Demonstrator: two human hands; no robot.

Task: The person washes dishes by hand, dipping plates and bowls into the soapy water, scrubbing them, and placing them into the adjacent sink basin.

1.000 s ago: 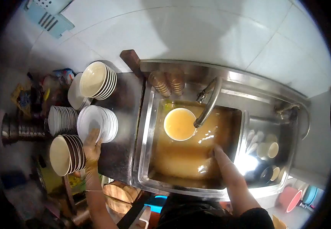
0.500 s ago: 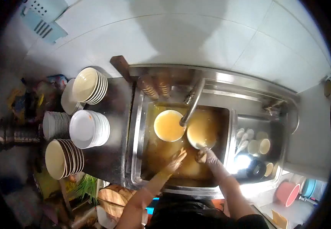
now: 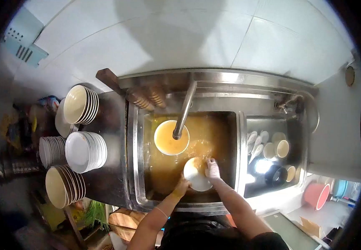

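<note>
Brown water fills the steel sink (image 3: pixel 135 166) around both hands, a full bowl (image 3: pixel 166 141) floats just beyond the grip, and the white dish (image 3: pixel 195 178) tilts clear of the water, apparently steadied by the left hand (image 3: pixel 181 188) clasping its near rim while the right hand (image 3: pixel 212 168) curls over its far edge.

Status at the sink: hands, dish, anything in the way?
Left hand grips white dish over murky water. Right hand on its rim, grip unclear. Faucet spout and full bowl close behind.
</note>
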